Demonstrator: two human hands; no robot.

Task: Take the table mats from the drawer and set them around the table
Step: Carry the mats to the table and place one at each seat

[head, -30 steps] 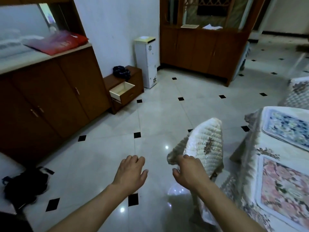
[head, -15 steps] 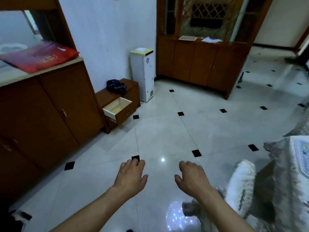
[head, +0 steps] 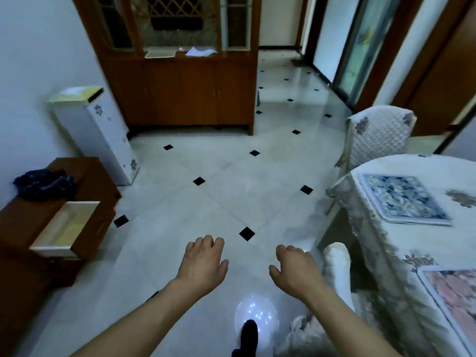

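As right grip [head: 296, 271] hovers, mat [head: 404, 199] rightward — apart.

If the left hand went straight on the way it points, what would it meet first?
The way looks free: the left hand points over bare tiled floor. The first thing in line seems the wooden cabinet at the far wall, though depth is unclear.

The cloth-covered table [head: 438, 167] bears a blue mat [head: 404, 199] and, seemingly, a pink mat [head: 454, 295].
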